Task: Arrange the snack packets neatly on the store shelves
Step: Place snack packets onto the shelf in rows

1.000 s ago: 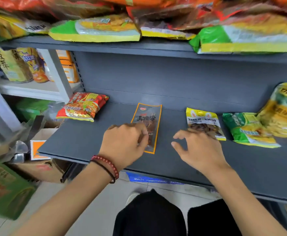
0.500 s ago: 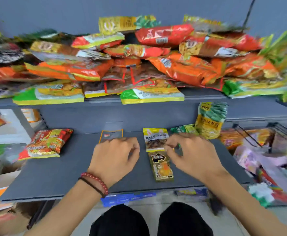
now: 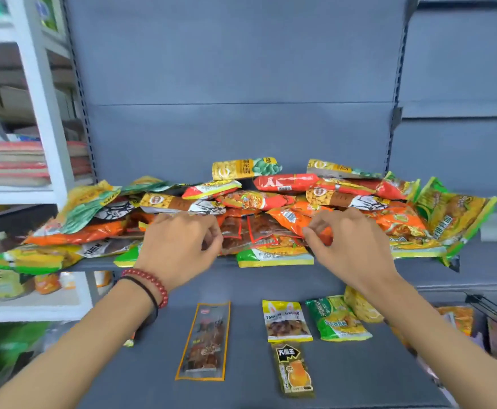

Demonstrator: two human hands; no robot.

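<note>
**Lower grey metal shelf** point(image 3: 153, 379), front edge to back:
- Small dark olive packet with an orange picture point(image 3: 294, 369), 1, nearest the front edge, long axis front to back.
- Long clear packet with an orange border point(image 3: 200, 340), 1, left of it, long axis front to back.
- Small yellow-topped packet of brown pieces point(image 3: 287, 321), 1.
- Green and yellow packet point(image 3: 338, 318), 1, just beside the yellow-topped one.
- Yellow packet point(image 3: 359, 305), 1, partly hidden by the right forearm.

**Hands**, both raised to the front edge of the upper grey shelf point(image 3: 94, 265):
- Left hand point(image 3: 179, 246): fingers curled, tips at the heap. Whether they hold anything cannot be told.
- Right hand point(image 3: 350, 246): fingers curled and close together, tips touching the near edge of an orange foil packet point(image 3: 296, 218). A pinch cannot be confirmed.

**Upper shelf:**
- Heap of mixed foil snack packets point(image 3: 400, 222), well over a dozen. They overlap too much for an exact count.
- Dark red clear packets point(image 3: 259, 228), at least 2, front centre, between the two hands and just beyond the fingertips. The left hand appears slightly nearer.
- The next pick likely comes from here.
</note>
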